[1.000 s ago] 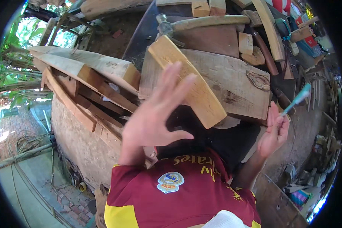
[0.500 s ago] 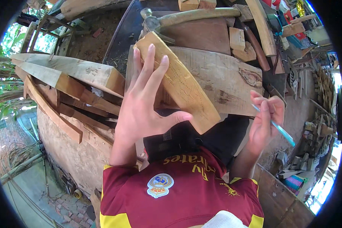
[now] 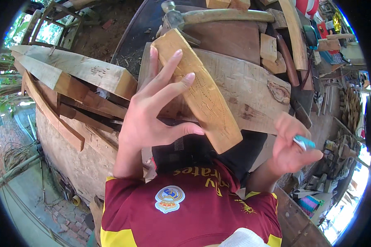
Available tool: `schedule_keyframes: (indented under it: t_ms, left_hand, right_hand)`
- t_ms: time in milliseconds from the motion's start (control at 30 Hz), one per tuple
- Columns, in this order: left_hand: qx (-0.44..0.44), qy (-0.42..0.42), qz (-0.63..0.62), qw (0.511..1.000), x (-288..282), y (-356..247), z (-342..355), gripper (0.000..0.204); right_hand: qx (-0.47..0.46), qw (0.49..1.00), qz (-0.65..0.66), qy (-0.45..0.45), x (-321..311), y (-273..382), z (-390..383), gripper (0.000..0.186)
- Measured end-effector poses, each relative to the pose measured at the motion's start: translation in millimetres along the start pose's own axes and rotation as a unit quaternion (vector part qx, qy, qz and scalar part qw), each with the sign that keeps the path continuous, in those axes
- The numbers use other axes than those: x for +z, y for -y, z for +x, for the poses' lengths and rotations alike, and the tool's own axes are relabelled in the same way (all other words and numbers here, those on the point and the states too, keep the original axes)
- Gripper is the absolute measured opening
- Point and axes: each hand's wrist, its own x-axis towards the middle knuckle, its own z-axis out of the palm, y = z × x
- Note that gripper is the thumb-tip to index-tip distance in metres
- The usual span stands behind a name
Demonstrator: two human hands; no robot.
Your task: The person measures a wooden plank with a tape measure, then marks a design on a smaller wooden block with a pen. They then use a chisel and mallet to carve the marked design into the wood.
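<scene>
My left hand point(image 3: 150, 115) spans a yellowish wooden block point(image 3: 212, 115), gripping it with long fingers over the top and the thumb along its near edge. The block lies slanted across a broad weathered plank point(image 3: 255, 72) that has a dark knot near its right end. My right hand point(image 3: 292, 152), low at the right, holds a slim teal pen-like item point(image 3: 307, 142), seen nearly end-on between the fingers. Just beyond the block is a hammer point(image 3: 171, 20) with a pale wooden handle.
Long cut timbers point(image 3: 101, 74) are piled at the left of the bench. Small wood offcuts point(image 3: 268, 47), a brown handle point(image 3: 286, 57) and an upright batten point(image 3: 294, 37) crowd the back right. A wooden frame point(image 3: 41, 22) stands at back left, with scrap piles point(image 3: 334, 152) at far right.
My left hand has settled onto the block, whose lower end has dropped slightly. My right hand has moved lower and turned, swinging the teal item round from pointing up and right.
</scene>
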Motion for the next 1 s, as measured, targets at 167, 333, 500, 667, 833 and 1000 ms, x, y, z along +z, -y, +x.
schedule_keyframes:
  t_ms: [167,333,500,667,833,1000]
  left_hand:
    - [-0.004,-0.001,-0.015,1.000,1,2,0,0.077]
    - [-0.017,-0.012,-0.017,1.000,5,1,0,0.074]
    - [-0.020,-0.021,-0.011,1.000,6,3,4,0.072]
    - [-0.004,-0.029,-0.007,1.000,11,13,13,0.071]
    - [0.006,-0.029,-0.041,0.999,5,14,12,0.069]
    - [0.010,-0.053,-0.065,0.996,2,18,11,0.055]
  right_hand:
    - [-0.156,0.981,-0.087,-0.079,-8,-11,-7,0.071]
    - [-0.145,0.973,-0.164,-0.072,6,-10,-1,0.060]
    - [-0.058,0.938,-0.339,-0.052,24,1,5,0.043]
    - [-0.132,0.965,-0.223,-0.029,22,-2,9,0.056]
    - [-0.144,0.951,-0.260,-0.084,27,8,22,0.089]
    - [0.032,0.995,-0.094,0.002,7,5,9,0.090]
